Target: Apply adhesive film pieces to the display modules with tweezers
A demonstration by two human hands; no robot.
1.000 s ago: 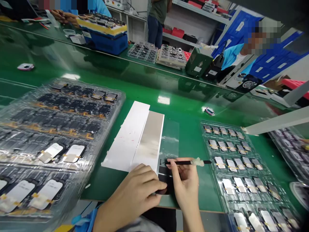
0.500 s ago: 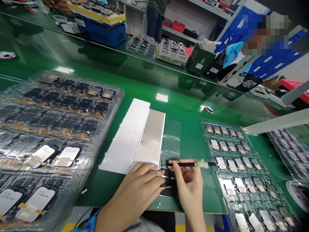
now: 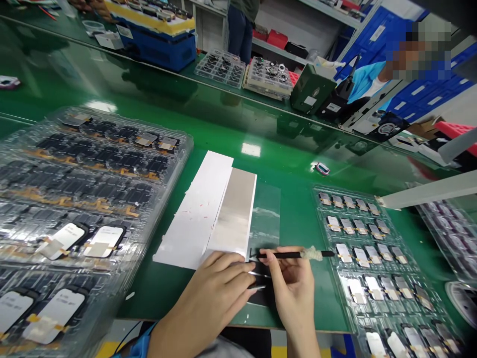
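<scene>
— Hands first: where are they, and what are they doing?

— Both sit low at the near edge of the bench (image 3: 298,219), close together but not touching. The left hand (image 3: 216,293) is curled shut on what look like thin metal tweezers (image 3: 257,287), whose two prongs poke out to the right from under its fingers. The right hand (image 3: 294,291) is pinched on a slim black stick (image 3: 286,254) with a white wad (image 3: 311,254) wrapped round it near the far end.

— And the piece they are working over?

— A small dark piece (image 3: 261,298) lies flat on the bench in the gap between the hands. It is blurred and half hidden, so I cannot tell what it is.

— Which hand is nearer to it?

— The left, through the tweezers: the prongs sit right over it. The right palm lies just beside it on the right, with the stick a little beyond it.

— How does the stick lie?

— Its long axis runs left to right, roughly along the bench edge. The thin tip points left and ends just beside the near corner of a silvery sheet (image 3: 234,214).

— What else is around?

— A white sheet (image 3: 197,206) lies against the silvery one on its left and a clear film (image 3: 266,209) on its right, all running away from the person. Clear trays (image 3: 175,164) of parts stand well off to the left, and another tray (image 3: 325,233) is near on the right.
</scene>
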